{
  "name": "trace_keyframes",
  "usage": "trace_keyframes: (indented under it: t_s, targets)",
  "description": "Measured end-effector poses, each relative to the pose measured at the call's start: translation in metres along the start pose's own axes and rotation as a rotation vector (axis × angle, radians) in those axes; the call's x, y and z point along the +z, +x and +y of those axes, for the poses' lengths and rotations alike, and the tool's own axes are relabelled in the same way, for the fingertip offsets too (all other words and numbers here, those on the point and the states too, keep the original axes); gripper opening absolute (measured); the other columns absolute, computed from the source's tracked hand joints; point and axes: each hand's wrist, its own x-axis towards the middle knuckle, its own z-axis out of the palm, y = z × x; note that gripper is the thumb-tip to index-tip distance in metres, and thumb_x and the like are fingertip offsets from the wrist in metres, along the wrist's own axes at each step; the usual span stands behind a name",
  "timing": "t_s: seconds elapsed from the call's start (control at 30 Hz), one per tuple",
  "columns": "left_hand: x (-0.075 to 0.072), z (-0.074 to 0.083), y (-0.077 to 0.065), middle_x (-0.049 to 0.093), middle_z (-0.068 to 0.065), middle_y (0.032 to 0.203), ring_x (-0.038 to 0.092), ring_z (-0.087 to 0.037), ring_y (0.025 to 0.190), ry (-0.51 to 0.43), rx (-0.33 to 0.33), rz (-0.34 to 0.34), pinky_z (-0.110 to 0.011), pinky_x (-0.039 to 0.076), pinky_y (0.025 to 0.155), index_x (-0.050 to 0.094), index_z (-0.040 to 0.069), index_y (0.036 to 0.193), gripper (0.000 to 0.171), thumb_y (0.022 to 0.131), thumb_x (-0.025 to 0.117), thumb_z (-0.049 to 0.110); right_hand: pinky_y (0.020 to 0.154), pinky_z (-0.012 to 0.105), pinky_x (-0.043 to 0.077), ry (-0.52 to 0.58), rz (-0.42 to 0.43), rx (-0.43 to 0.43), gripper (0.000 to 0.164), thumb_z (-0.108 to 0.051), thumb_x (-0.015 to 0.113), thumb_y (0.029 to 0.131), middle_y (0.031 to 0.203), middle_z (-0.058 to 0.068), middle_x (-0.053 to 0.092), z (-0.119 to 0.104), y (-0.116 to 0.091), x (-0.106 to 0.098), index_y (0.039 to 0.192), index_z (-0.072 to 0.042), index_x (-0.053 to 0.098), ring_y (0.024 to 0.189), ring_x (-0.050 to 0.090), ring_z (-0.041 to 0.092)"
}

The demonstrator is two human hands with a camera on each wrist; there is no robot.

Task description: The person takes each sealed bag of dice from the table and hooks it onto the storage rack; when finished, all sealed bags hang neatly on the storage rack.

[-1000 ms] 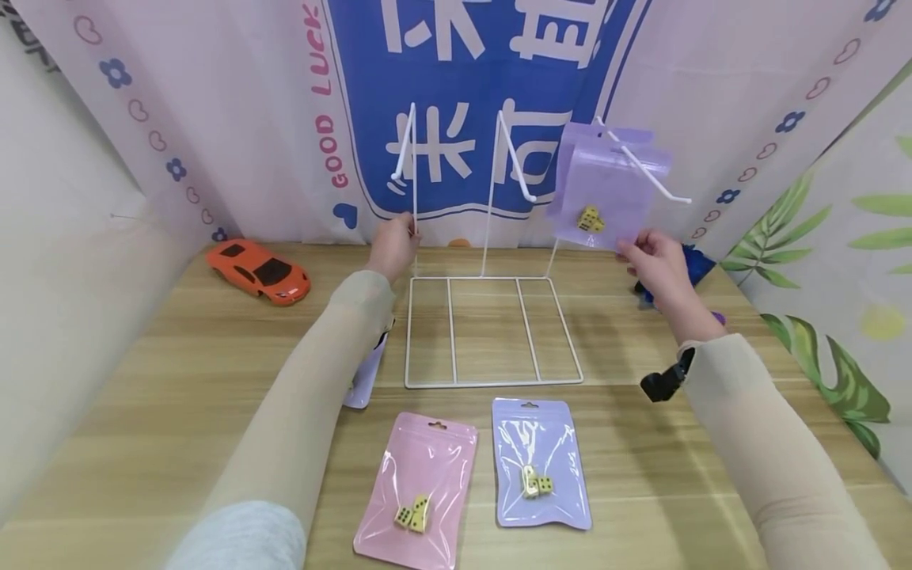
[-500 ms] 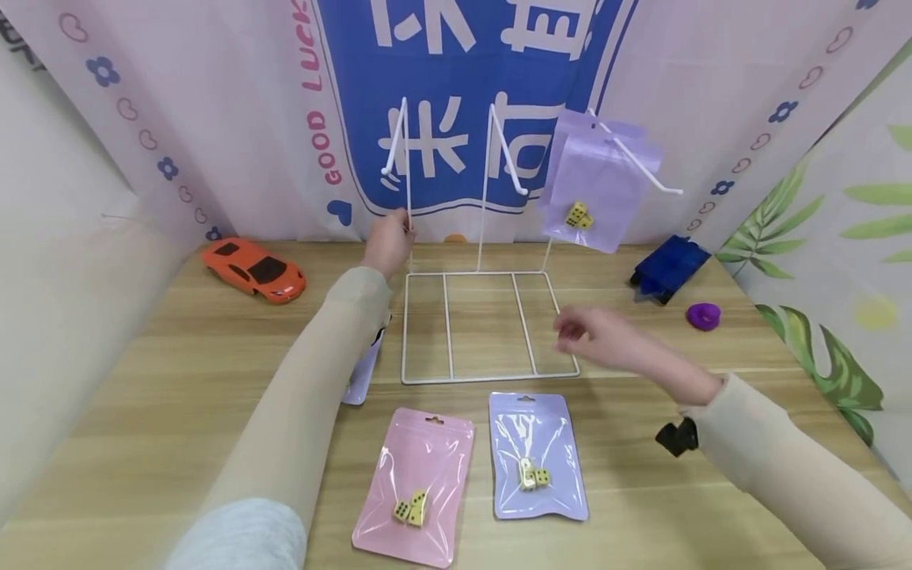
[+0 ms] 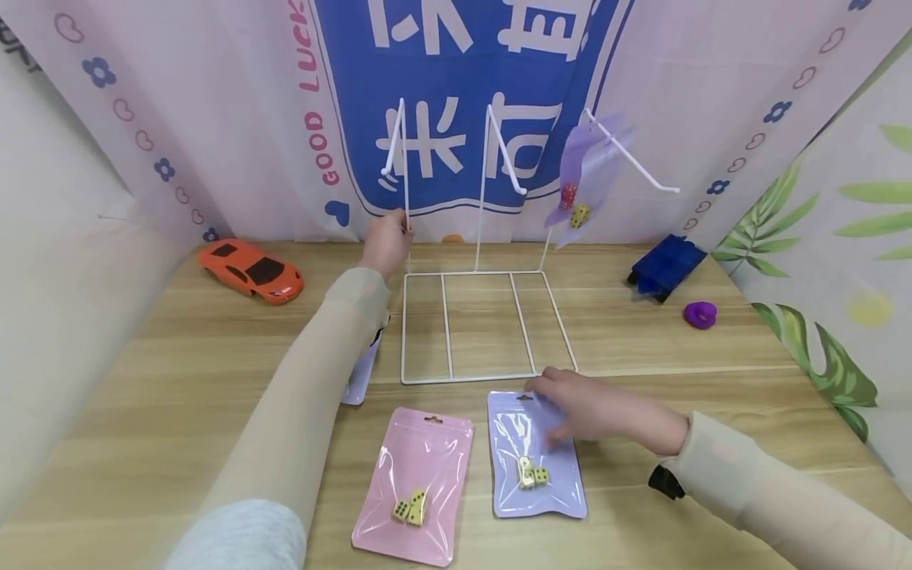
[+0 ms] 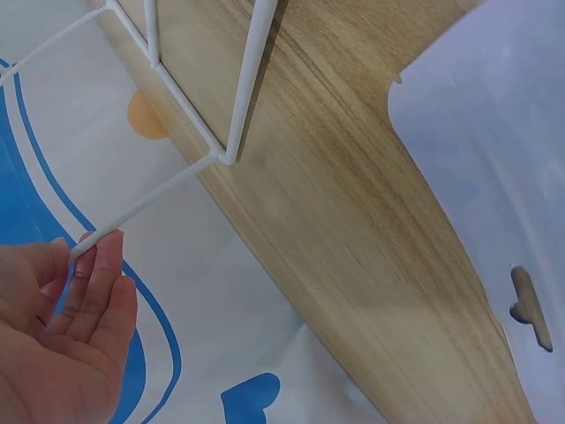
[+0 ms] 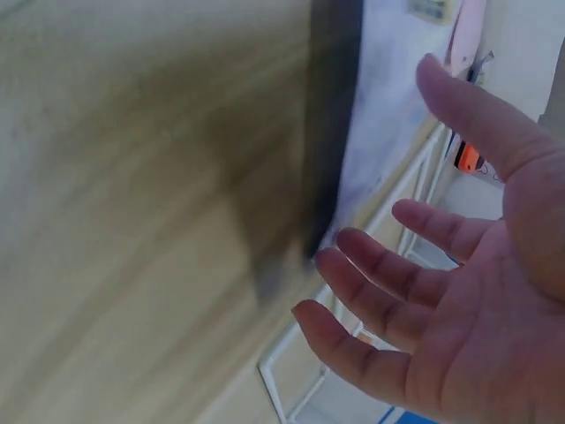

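Note:
My left hand (image 3: 386, 244) pinches the left upright of a white wire display rack (image 3: 488, 378); the left wrist view shows fingers and thumb around the thin rod. Over the upper right part of a lavender zip bag (image 3: 504, 491) with yellow dice hovers my right hand (image 3: 587, 404). Its fingers are spread and hold nothing in the right wrist view. Left of that bag lies a pink zip bag (image 3: 420, 463) with yellow dice. Two purple bags (image 3: 594, 170) hang on the rack's right hook, turned edge-on, one with red dice and one with yellow.
An orange toy car (image 3: 251, 271) stands at the back left. Toward the back right are a dark blue toy (image 3: 666, 267) and a small purple ring-like object (image 3: 701, 315). Another lavender bag (image 3: 362, 374) is partly hidden by the left forearm. A printed curtain (image 3: 235, 119) hangs behind.
My right hand has let go of the hanging purple bag and come down to the lavender bag on the table. The hanging bags have swung edge-on. My left hand stays on the rack.

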Motion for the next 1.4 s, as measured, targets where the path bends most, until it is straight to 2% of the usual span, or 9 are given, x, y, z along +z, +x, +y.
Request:
trace_keyframes:
  t_s: [0.17, 0.37, 0.57, 0.73, 0.87, 1.07, 1.2, 1.3, 1.4]
  targets:
    - [0.000, 0.000, 0.000, 0.056, -0.011, 0.090, 0.052, -0.023, 0.080, 0.008, 0.007, 0.008, -0.035, 0.045, 0.071, 0.052, 0.003, 0.096, 0.008, 0.092, 0.049, 0.008, 0.072, 0.033, 0.043, -0.042, 0.023, 0.042, 0.069, -0.030, 0.080, 0.063, 0.098, 0.003, 0.049, 0.001, 0.004, 0.007, 0.122, -0.008, 0.050, 0.084, 0.046, 0.015]
    - [-0.001, 0.003, -0.003, 0.056, -0.011, 0.090, 0.052, -0.024, 0.080, 0.008, 0.003, 0.018, -0.035, 0.045, 0.071, 0.052, 0.002, 0.096, 0.008, 0.091, 0.050, 0.008, 0.080, 0.038, 0.043, -0.068, 0.010, 0.108, 0.071, -0.035, 0.080, 0.063, 0.105, 0.006, 0.051, 0.004, 0.007, 0.008, 0.122, -0.008, 0.049, 0.096, 0.049, 0.022]
    - [0.000, 0.002, -0.003, 0.056, -0.011, 0.089, 0.051, -0.024, 0.080, -0.002, 0.005, 0.023, -0.035, 0.044, 0.071, 0.052, 0.002, 0.095, 0.007, 0.091, 0.051, 0.007, 0.081, 0.039, 0.042, -0.063, -0.014, 0.122, 0.064, -0.032, 0.079, 0.065, 0.103, 0.006, 0.052, 0.005, 0.009, 0.005, 0.114, -0.003, 0.051, 0.097, 0.048, 0.024]
    - [0.000, 0.002, -0.003, 0.056, -0.012, 0.088, 0.051, -0.024, 0.079, 0.015, 0.019, 0.034, -0.036, 0.044, 0.071, 0.052, 0.002, 0.093, 0.007, 0.091, 0.051, 0.008, 0.081, 0.039, 0.043, -0.090, -0.015, 0.123, 0.065, -0.027, 0.080, 0.063, 0.103, 0.009, 0.051, 0.003, 0.012, 0.003, 0.114, 0.001, 0.051, 0.096, 0.048, 0.026]
    - [0.000, 0.002, -0.003, 0.057, -0.012, 0.089, 0.051, -0.025, 0.080, 0.018, 0.017, 0.027, -0.036, 0.044, 0.072, 0.052, 0.001, 0.094, 0.007, 0.091, 0.051, 0.008, 0.082, 0.039, 0.043, -0.066, -0.030, 0.134, 0.056, -0.020, 0.079, 0.065, 0.098, 0.008, 0.054, 0.003, 0.014, 0.002, 0.109, 0.000, 0.052, 0.094, 0.050, 0.026]
    - [0.001, 0.001, -0.002, 0.056, -0.012, 0.088, 0.051, -0.025, 0.080, 0.026, 0.017, 0.027, -0.036, 0.044, 0.072, 0.052, 0.002, 0.094, 0.007, 0.091, 0.051, 0.008, 0.072, 0.036, 0.044, 0.024, -0.106, 0.145, 0.034, -0.011, 0.074, 0.070, 0.080, 0.002, 0.054, 0.003, 0.019, 0.002, 0.095, -0.001, 0.053, 0.077, 0.051, 0.019]
    - [0.001, 0.000, -0.001, 0.057, -0.012, 0.088, 0.052, -0.025, 0.080, 0.032, 0.023, 0.027, -0.036, 0.045, 0.072, 0.052, 0.002, 0.094, 0.007, 0.091, 0.051, 0.008, 0.066, 0.033, 0.043, 0.030, -0.131, 0.104, 0.019, -0.007, 0.070, 0.072, 0.075, -0.001, 0.052, 0.005, 0.020, 0.002, 0.086, -0.004, 0.057, 0.069, 0.048, 0.016]
    - [0.001, 0.000, -0.001, 0.057, -0.012, 0.089, 0.052, -0.025, 0.080, 0.037, 0.022, 0.030, -0.036, 0.045, 0.072, 0.052, 0.002, 0.094, 0.007, 0.091, 0.051, 0.007, 0.065, 0.031, 0.044, 0.057, -0.075, 0.022, 0.011, -0.003, 0.064, 0.075, 0.076, -0.002, 0.053, 0.005, 0.019, 0.001, 0.084, -0.006, 0.057, 0.070, 0.049, 0.014]
    - [0.001, 0.000, -0.001, 0.057, -0.012, 0.089, 0.052, -0.025, 0.080, 0.044, 0.021, 0.029, -0.037, 0.044, 0.073, 0.052, 0.002, 0.094, 0.006, 0.091, 0.051, 0.007, 0.063, 0.029, 0.044, 0.139, -0.002, -0.064, 0.010, 0.000, 0.058, 0.080, 0.076, -0.003, 0.052, 0.004, 0.014, -0.006, 0.086, -0.008, 0.056, 0.069, 0.049, 0.012]
